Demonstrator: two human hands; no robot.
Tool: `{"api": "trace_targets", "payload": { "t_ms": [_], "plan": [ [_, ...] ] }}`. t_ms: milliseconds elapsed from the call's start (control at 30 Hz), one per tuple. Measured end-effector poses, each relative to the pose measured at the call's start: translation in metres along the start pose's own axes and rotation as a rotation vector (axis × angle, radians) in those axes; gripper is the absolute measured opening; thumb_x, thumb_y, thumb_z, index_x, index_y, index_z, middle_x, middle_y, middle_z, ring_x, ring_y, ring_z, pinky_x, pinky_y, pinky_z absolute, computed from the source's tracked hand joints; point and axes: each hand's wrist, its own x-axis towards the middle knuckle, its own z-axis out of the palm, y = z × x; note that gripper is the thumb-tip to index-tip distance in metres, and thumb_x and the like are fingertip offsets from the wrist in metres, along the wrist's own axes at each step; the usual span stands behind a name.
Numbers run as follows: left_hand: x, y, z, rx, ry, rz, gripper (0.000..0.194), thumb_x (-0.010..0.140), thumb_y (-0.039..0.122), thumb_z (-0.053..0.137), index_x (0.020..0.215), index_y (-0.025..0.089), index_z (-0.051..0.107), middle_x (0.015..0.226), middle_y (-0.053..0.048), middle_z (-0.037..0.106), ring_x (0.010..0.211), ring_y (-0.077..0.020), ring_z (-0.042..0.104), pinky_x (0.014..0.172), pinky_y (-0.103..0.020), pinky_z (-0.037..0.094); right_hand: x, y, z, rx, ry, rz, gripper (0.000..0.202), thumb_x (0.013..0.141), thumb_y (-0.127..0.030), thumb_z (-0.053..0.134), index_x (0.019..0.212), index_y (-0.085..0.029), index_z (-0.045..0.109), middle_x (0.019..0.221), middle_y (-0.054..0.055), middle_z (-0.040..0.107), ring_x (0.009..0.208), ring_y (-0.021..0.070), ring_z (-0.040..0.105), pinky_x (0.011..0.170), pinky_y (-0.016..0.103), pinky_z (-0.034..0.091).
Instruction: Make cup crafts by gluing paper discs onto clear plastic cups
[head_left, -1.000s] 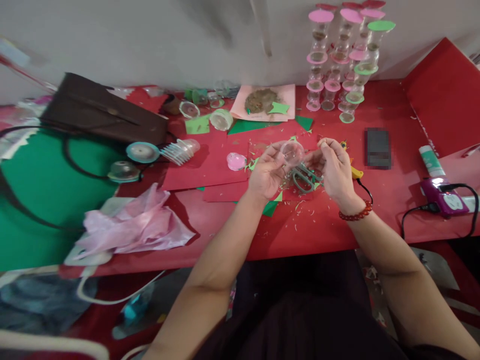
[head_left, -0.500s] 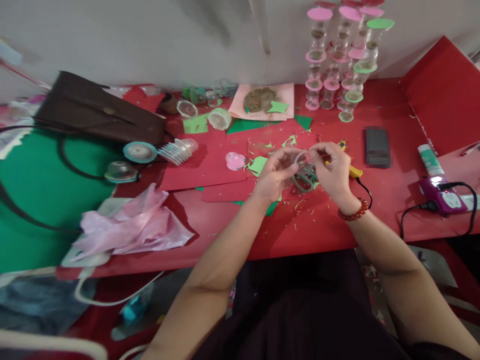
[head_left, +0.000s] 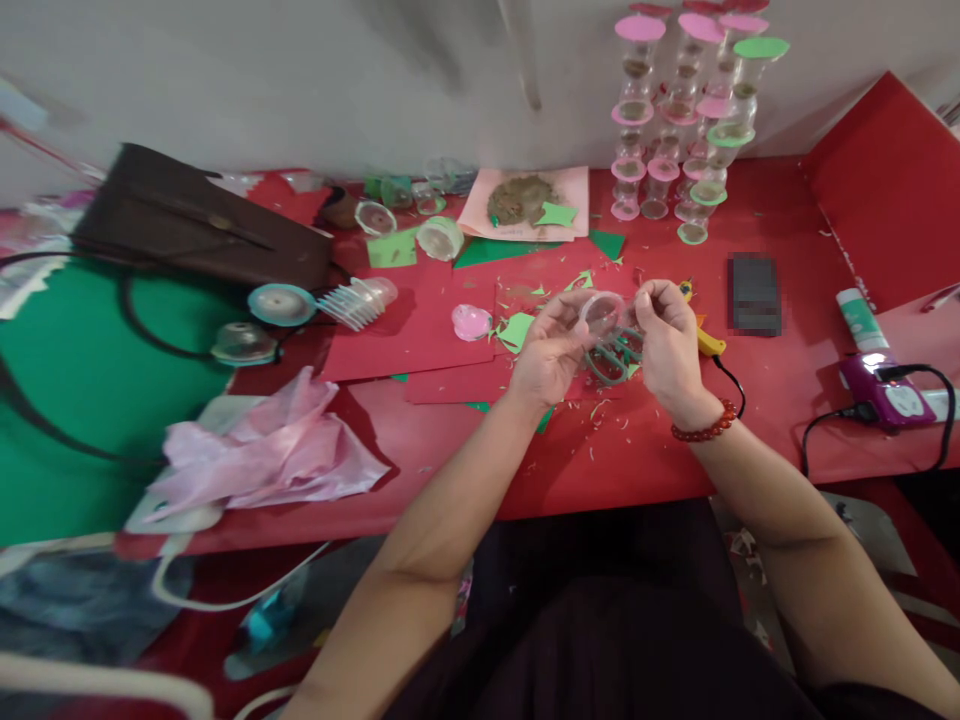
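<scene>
A clear plastic cup (head_left: 602, 314) is in the fingers of my left hand (head_left: 553, 350), its round rim turned up toward me. My right hand (head_left: 667, 345) is just right of the cup, thumb and forefinger pinched together; whatever they hold is too small to make out. Under the cup lie scissors with grey-green handles (head_left: 606, 366), partly covered. A yellow glue gun (head_left: 709, 343) with a black cord rests beyond my right hand, partly hidden by it. Green paper scraps (head_left: 516, 332) and a pink piece (head_left: 472, 322) lie left of my left hand.
Towers of joined clear cups with pink and green discs (head_left: 634, 110) stand at the back right. Sand lies on pink paper (head_left: 480, 215). A brown bag (head_left: 202, 215), stacked cups (head_left: 360, 302) and a pink plastic bag (head_left: 262, 450) sit left; a purple power adapter (head_left: 889, 390) right.
My right hand has drawn slightly right, away from the cup, with its fingers pinched. The cup has tilted so its round opening shows more, still in my left hand.
</scene>
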Motion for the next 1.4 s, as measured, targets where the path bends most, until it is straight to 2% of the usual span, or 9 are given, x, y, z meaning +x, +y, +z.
{"api": "trace_targets", "payload": {
  "t_ms": [233,367,500,700,767,867,933,1100,1400],
  "plan": [
    [0.001,0.004,0.0,-0.097,0.038,-0.005,0.024,0.083,0.025,0.082,0.106,0.025,0.074,0.119,-0.005,0.078,0.137,-0.0318,0.065,0.122,-0.057,0.05,0.0,-0.009,0.002,0.07,-0.033,-0.05,0.031,0.095,-0.054,0.07,0.092,-0.028,0.052,0.094,-0.001,0.062,0.076,0.0124,0.057,0.074,0.028,0.054],
    [0.002,0.007,0.0,-0.081,0.06,-0.014,0.023,0.083,0.026,0.081,0.105,0.024,0.074,0.122,-0.006,0.078,0.141,-0.033,0.063,0.123,-0.055,0.05,0.001,-0.013,0.002,0.165,-0.09,0.036,0.04,0.088,-0.061,0.078,0.091,-0.029,0.053,0.081,-0.004,0.06,0.067,0.0114,0.055,0.065,0.027,0.052],
    [0.006,0.014,-0.007,-0.041,0.142,0.007,0.024,0.088,0.035,0.079,0.108,0.023,0.072,0.13,-0.008,0.076,0.147,-0.0346,0.058,0.123,-0.056,0.049,0.002,-0.015,0.0,0.203,-0.091,0.096,0.039,0.086,-0.054,0.082,0.086,-0.027,0.053,0.071,-0.007,0.054,0.056,0.0082,0.046,0.053,0.024,0.042],
    [0.008,0.02,-0.014,-0.024,0.133,0.05,0.033,0.085,0.042,0.082,0.109,0.023,0.07,0.133,-0.009,0.075,0.147,-0.0349,0.058,0.124,-0.055,0.049,0.001,-0.014,0.001,0.008,-0.09,0.094,0.04,0.094,-0.061,0.069,0.078,-0.025,0.061,0.057,-0.008,0.04,0.049,0.0083,0.034,0.047,0.027,0.03],
    [0.008,0.019,-0.012,-0.006,0.117,0.044,0.033,0.084,0.042,0.083,0.108,0.024,0.071,0.131,-0.007,0.076,0.145,-0.0344,0.059,0.122,-0.055,0.051,0.001,-0.014,0.002,-0.073,-0.079,0.06,0.034,0.091,-0.056,0.074,0.081,-0.025,0.065,0.06,-0.007,0.048,0.054,0.0094,0.043,0.052,0.027,0.037],
    [0.006,0.018,-0.01,0.046,0.108,0.005,0.029,0.084,0.042,0.083,0.106,0.026,0.072,0.129,-0.005,0.077,0.142,-0.0338,0.061,0.118,-0.055,0.055,0.001,-0.015,0.002,-0.138,-0.067,0.006,0.027,0.08,-0.047,0.085,0.091,-0.027,0.071,0.081,-0.002,0.067,0.074,0.0129,0.061,0.067,0.029,0.051],
    [0.004,0.017,-0.009,0.067,0.077,-0.029,0.027,0.083,0.041,0.084,0.104,0.027,0.073,0.125,-0.005,0.078,0.139,-0.0334,0.064,0.116,-0.056,0.055,0.001,-0.015,0.002,-0.145,-0.083,0.024,0.027,0.08,-0.047,0.084,0.094,-0.027,0.072,0.087,-0.001,0.071,0.081,0.0148,0.066,0.072,0.031,0.054],
    [0.002,0.01,-0.01,0.066,0.0,-0.064,0.034,0.075,0.036,0.091,0.102,0.027,0.074,0.117,-0.005,0.079,0.129,-0.0316,0.07,0.117,-0.055,0.054,0.001,-0.018,0.0,-0.204,-0.096,0.056,0.016,0.085,-0.04,0.075,0.088,-0.024,0.077,0.081,0.001,0.072,0.077,0.0152,0.066,0.072,0.033,0.056],
    [0.002,0.011,-0.008,0.063,-0.007,-0.045,0.035,0.076,0.037,0.09,0.104,0.026,0.072,0.117,-0.006,0.079,0.13,-0.0312,0.069,0.116,-0.054,0.054,0.003,-0.019,0.001,-0.199,-0.058,0.133,0.011,0.077,-0.023,0.067,0.078,-0.021,0.078,0.065,-0.003,0.066,0.06,0.01,0.056,0.059,0.028,0.048]
  ]
}}
